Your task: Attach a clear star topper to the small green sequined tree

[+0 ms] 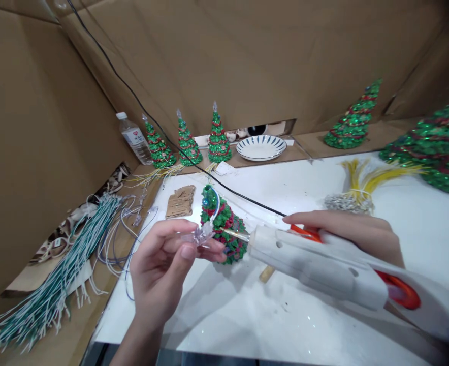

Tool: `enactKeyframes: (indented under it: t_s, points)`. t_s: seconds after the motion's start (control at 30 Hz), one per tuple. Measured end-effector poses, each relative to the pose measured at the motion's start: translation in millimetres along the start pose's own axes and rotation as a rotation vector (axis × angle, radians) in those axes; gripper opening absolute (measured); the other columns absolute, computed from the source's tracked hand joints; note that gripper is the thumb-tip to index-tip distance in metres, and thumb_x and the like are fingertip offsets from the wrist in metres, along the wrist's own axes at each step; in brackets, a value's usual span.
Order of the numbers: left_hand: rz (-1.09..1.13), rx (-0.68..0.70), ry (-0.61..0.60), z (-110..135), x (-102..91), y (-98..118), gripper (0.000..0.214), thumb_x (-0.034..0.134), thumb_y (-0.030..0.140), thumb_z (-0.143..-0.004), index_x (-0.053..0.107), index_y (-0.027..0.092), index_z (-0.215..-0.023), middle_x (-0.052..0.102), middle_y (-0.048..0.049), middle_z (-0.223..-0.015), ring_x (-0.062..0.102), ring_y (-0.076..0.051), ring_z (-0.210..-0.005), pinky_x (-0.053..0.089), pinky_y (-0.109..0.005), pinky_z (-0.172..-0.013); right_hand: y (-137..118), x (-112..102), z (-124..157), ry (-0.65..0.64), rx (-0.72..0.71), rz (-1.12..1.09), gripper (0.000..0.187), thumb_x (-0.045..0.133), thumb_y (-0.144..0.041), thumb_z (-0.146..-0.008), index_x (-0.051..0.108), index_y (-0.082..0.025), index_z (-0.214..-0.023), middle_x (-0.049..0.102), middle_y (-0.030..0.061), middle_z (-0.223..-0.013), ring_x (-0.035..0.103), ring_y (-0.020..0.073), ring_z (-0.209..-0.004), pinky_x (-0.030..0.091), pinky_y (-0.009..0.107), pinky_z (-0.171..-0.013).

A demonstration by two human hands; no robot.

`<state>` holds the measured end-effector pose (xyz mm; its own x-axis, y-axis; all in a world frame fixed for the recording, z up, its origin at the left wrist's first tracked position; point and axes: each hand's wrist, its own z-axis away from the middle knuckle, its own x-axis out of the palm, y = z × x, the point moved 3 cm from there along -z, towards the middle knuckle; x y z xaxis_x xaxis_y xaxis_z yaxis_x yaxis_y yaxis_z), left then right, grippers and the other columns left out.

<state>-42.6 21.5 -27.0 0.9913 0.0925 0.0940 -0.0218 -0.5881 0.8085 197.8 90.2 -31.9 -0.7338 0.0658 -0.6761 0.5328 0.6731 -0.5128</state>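
My left hand (163, 264) pinches a small clear plastic piece (198, 236) between thumb and fingers. A whitish-blue wire (217, 203) curves from that piece to the top of a small green Christmas tree (232, 223), which stands just behind my fingertips. My right hand (361, 231) grips a white glue gun (308, 259) with red-orange parts. Its thin metal nozzle points left, close to the clear piece; whether they touch I cannot tell. The glue gun hides most of my right fingers.
Several finished-looking trees (219, 137) line the back, with a striped plate (261, 148) and a water bottle (135, 138). Teal and white wires (64, 269) lie at left, a yellow wire bundle (356, 185) at right. A black cord (224, 187) crosses the view. Cardboard walls enclose the white tabletop (224, 320).
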Motion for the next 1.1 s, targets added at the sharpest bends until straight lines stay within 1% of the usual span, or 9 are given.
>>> enactKeyframes:
  t_s: [0.1,0.2,0.33,0.43,0.57,0.7,0.87,1.0,1.1]
  points:
    - [0.008,-0.021,-0.009,0,-1.1,0,0.018,0.053,0.018,-0.091,0.061,0.021,-0.106,0.076,-0.0048,-0.083,0.072,-0.018,-0.066,0.062,-0.031,-0.061,3,0,-4,-0.059,-0.027,-0.082,0.028,0.048,-0.037,-0.083,0.067,-0.022,-0.098,0.073,0.0033,-0.093,0.069,0.0185,-0.079,0.054,0.026,-0.071]
    - [0.032,-0.048,-0.013,-1,-3.5,-1,0.016,0.052,0.020,-0.091,0.059,0.021,-0.106,0.075,-0.0048,-0.083,0.072,-0.017,-0.064,0.061,-0.031,-0.060,8,-1,-6,-0.100,-0.062,-0.073,0.025,0.053,-0.031,-0.079,0.066,-0.022,-0.098,0.072,-0.0001,-0.082,0.067,0.0143,-0.068,0.051,0.022,-0.061]
    - [0.074,-0.044,-0.015,-3,-7.7,-2,0.016,0.052,0.022,-0.092,0.059,0.022,-0.106,0.075,-0.0040,-0.081,0.071,-0.016,-0.063,0.059,-0.029,-0.059,17,-8,-8,0.063,-0.028,0.033,0.023,0.057,-0.027,-0.078,0.065,-0.021,-0.099,0.071,0.0016,-0.086,0.067,0.0158,-0.071,0.049,0.024,-0.061]
    - [0.087,-0.028,-0.005,-7,-9.7,0,0.016,0.052,0.021,-0.092,0.060,0.023,-0.106,0.075,-0.0036,-0.081,0.071,-0.016,-0.064,0.059,-0.028,-0.059,21,-14,-12,0.145,0.013,0.168,0.032,0.055,-0.032,-0.080,0.062,-0.019,-0.109,0.070,0.0064,-0.093,0.066,0.0206,-0.077,0.048,0.030,-0.064]
    - [-0.012,-0.007,0.086,-17,-13.8,11,0.014,0.056,0.020,-0.089,0.062,0.021,-0.102,0.074,-0.0033,-0.076,0.070,-0.016,-0.062,0.059,-0.029,-0.058,30,-10,-22,-0.013,0.105,0.502,0.042,0.045,-0.019,-0.081,0.057,-0.017,-0.121,0.067,0.0116,-0.109,0.064,0.0294,-0.094,0.048,0.037,-0.069]
    - [-0.264,0.031,0.154,-35,-20.3,34,0.016,0.059,0.021,-0.087,0.067,0.017,-0.100,0.069,-0.0029,-0.072,0.068,-0.014,-0.060,0.058,-0.025,-0.058,37,5,-31,-0.228,0.131,0.686,0.054,0.042,-0.009,-0.071,0.055,-0.023,-0.122,0.065,0.0103,-0.113,0.062,0.0284,-0.097,0.044,0.032,-0.063]
    - [-0.533,0.095,0.043,-67,-23.5,65,0.021,0.056,0.026,-0.089,0.070,0.020,-0.103,0.065,-0.0024,-0.069,0.060,-0.011,-0.059,0.051,-0.021,-0.055,37,26,-45,-0.436,0.123,0.656,0.054,0.043,-0.011,-0.072,0.048,-0.021,-0.126,0.063,0.0121,-0.109,0.059,0.0246,-0.099,0.037,0.029,-0.064]
    - [-0.807,0.183,-0.064,-90,-18.2,83,0.020,0.055,0.027,-0.088,0.071,0.021,-0.096,0.067,-0.0031,-0.072,0.056,-0.011,-0.056,0.043,-0.022,-0.049,36,37,-61,-0.482,0.089,0.627,0.049,0.043,-0.013,-0.076,0.047,-0.016,-0.125,0.061,0.0147,-0.108,0.056,0.0260,-0.102,0.039,0.030,-0.070]
    - [-0.942,0.264,-0.175,-102,-8.4,93,0.019,0.054,0.024,-0.087,0.071,0.021,-0.093,0.069,-0.0028,-0.079,0.059,-0.013,-0.063,0.043,-0.023,-0.054,38,46,-70,-0.491,0.074,0.598,0.044,0.040,-0.012,-0.079,0.049,-0.013,-0.122,0.060,0.0168,-0.105,0.054,0.0278,-0.103,0.040,0.033,-0.075]
